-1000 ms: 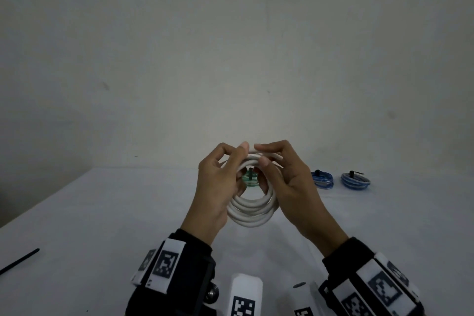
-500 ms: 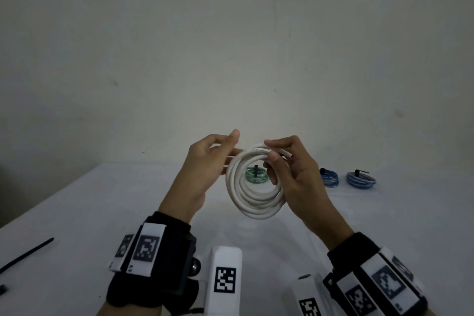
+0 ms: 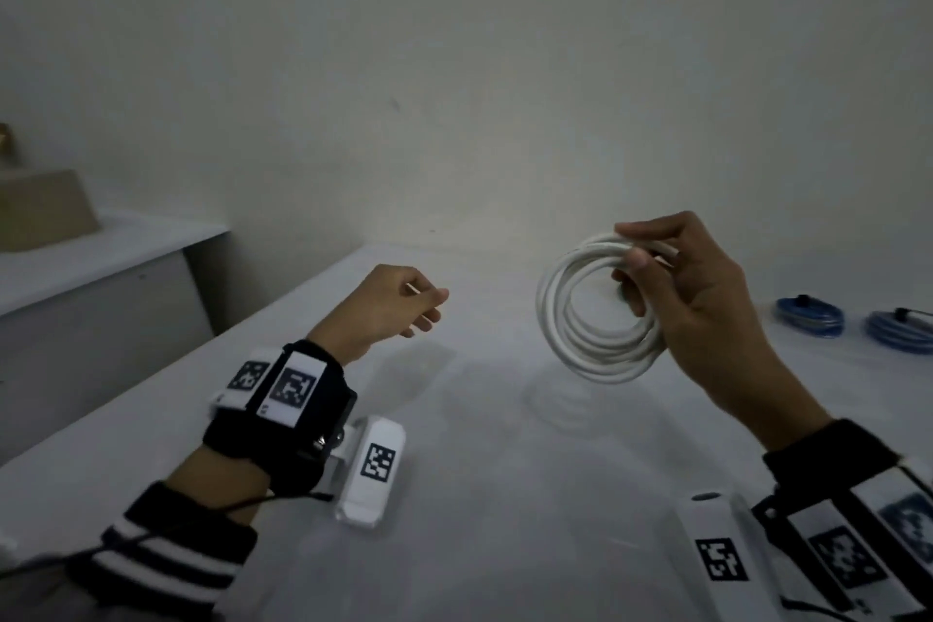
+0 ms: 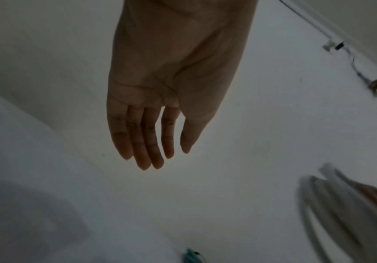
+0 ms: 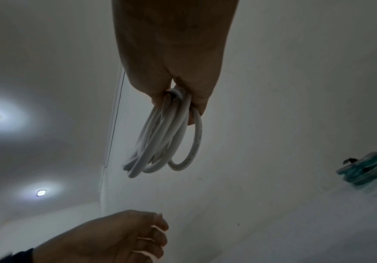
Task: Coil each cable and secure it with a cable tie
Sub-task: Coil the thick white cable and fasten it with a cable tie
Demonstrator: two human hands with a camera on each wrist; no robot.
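My right hand [image 3: 637, 252] holds a coiled white cable [image 3: 580, 338] upright above the white table [image 3: 505, 470], pinching the top of the loops between thumb and fingers. The right wrist view shows the same white cable [image 5: 165, 142] hanging from the right hand [image 5: 183, 99]. My left hand [image 3: 424, 313] hovers to the left of the coil, apart from it, relaxed and holding nothing. In the left wrist view the left hand's fingers [image 4: 147, 142] are straight, and the white cable [image 4: 340, 204] is blurred at the lower right.
Two tied blue coils [image 3: 810, 316] [image 3: 903, 328] lie at the far right of the table. A tied green coil [image 5: 367, 169] lies behind the right hand. A lower counter [image 3: 101, 268] with a cardboard box [image 3: 45, 207] stands to the left, against the wall.
My left hand has let go of the white coil and moved left and down. The right hand now holds the coil alone, and the head view has swung to the left.
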